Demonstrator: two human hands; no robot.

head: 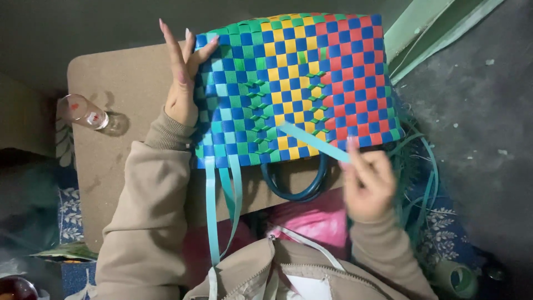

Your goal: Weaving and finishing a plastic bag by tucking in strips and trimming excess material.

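A woven basket bag (333,61) in blue, green, yellow and red checks lies on its side on a low brown table (116,83). My left hand (182,83) presses flat against the bag's left edge, fingers spread upward. My right hand (366,180), blurred, pinches a light teal plastic strip (311,140) that runs up to the bag's woven face. The bag's dark teal handle (294,186) hangs over the near table edge. More teal strips (222,194) dangle from the bag's lower left corner.
A clear drinking glass (89,114) lies on the table's left side. Loose teal strips (422,178) pile on the floor at right, with a roll of strip (458,278) near my right elbow. Pale green strips (427,33) lean at the upper right. Pink cloth (316,219) lies on my lap.
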